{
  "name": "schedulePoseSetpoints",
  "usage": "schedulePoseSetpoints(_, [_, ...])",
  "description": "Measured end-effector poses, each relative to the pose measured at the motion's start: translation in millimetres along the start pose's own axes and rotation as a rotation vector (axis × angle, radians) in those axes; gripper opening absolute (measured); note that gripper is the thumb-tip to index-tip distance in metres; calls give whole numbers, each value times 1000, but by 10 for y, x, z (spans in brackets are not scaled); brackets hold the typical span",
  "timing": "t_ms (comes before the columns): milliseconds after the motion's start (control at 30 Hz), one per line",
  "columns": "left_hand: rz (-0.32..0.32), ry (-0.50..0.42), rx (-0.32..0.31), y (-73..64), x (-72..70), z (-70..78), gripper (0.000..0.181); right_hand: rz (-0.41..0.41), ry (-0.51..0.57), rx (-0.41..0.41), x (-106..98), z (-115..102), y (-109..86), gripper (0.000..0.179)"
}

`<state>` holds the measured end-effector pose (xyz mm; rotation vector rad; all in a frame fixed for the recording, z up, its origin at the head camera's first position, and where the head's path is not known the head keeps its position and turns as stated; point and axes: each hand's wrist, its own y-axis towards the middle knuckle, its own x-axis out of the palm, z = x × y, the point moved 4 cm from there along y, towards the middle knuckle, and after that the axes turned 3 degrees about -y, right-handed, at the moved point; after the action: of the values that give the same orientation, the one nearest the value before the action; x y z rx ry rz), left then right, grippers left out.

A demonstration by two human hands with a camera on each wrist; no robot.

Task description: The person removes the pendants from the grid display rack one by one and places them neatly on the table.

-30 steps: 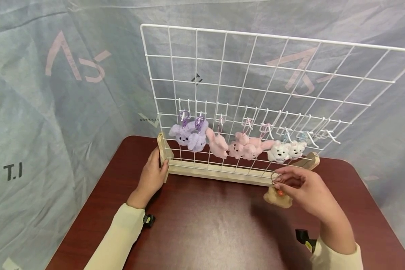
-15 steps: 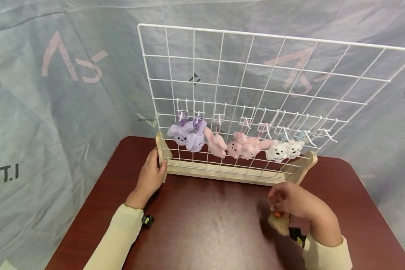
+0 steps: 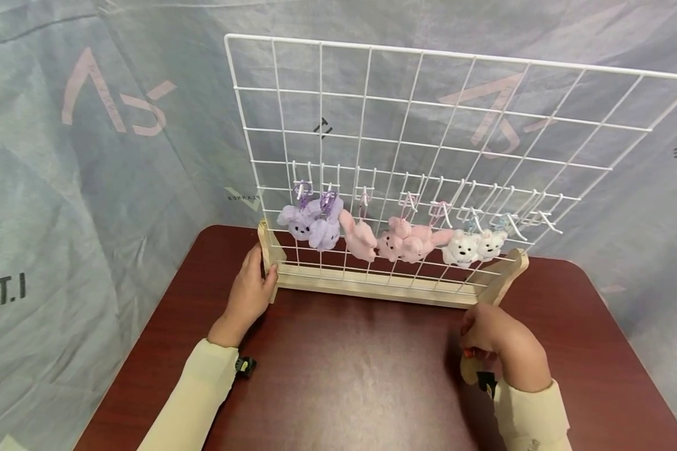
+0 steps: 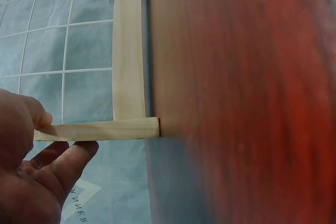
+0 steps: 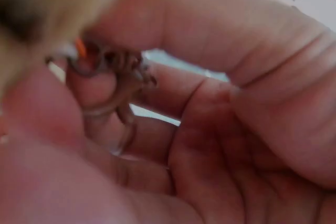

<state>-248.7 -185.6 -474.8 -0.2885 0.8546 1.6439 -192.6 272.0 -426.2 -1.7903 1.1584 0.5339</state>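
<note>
The left hand grips the pale wooden end support, likely steadying the white wire grid; the right hand pinches the tan fuzzy plush keychain over the dark-red table

Eight plush animal keychains are counted in all: two purple keychains, three pink keychains, two white keychains and one tan keychain. Eight white hooks are counted on one white wire grid panel, and by seven of them one keychain each is borne. Two wooden side feet and one wooden crossbar are seen. Two hands are shown, one left hand and one right hand, with two cream sleeves and two black wrist cameras. One table is seen.
</note>
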Motion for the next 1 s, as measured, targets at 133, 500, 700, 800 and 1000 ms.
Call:
schedulePoseSetpoints(133, [6,-4,3,-3,-8,-13,65,12,-8,-3,48,46,79,10])
schedulePoseSetpoints(500, [2,-6,8,11,-11,-12,64,72,54,-83,198,137,124,18])
schedulePoseSetpoints(700, [-10,-18,-5,-1,-27,19,66,118,65,-71,255,142,174,16])
schedulePoseSetpoints(800, [-16,-15,-5,-8,-17,20,66,148,17,-63,279,162,191,16])
schedulePoseSetpoints(1000, [-2,-6,27,-2,-7,16,64,229,-58,-70,306,206,212,23])
